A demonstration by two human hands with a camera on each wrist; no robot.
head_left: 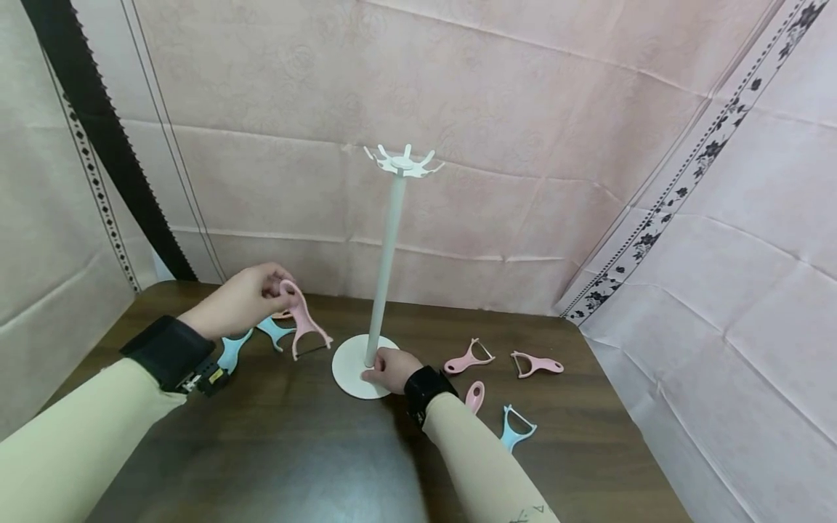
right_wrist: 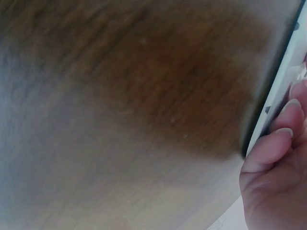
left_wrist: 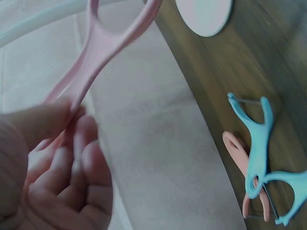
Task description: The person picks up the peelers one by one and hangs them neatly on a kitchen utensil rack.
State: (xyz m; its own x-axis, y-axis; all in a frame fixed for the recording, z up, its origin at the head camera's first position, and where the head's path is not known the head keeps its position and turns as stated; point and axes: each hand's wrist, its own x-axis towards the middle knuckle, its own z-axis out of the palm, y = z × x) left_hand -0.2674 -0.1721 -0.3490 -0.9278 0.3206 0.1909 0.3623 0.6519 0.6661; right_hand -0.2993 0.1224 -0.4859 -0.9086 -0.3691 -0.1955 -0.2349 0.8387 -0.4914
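A pink peeler (head_left: 302,319) hangs from my left hand (head_left: 245,298), which pinches the end of its handle above the table, blade end down. The left wrist view shows thumb and fingers on that handle, with the blade out of frame. My right hand (head_left: 395,370) grips the round white base (head_left: 349,363) of a hook stand, close beside the pole (head_left: 389,261). In the right wrist view, curled fingertips (right_wrist: 273,148) lie along the base's edge. White prongs (head_left: 403,165) fan out at the stand's top, and no peeler hangs on them.
Left of the stand, two blue peelers (left_wrist: 259,139) overlap a peach peeler (left_wrist: 235,148). Two pink peelers (head_left: 467,359) (head_left: 541,365) lie to the right. Nearer me, the right forearm partly covers another pink peeler (head_left: 475,396) and a blue one (head_left: 515,434). Cloth (head_left: 458,240) hangs behind the table.
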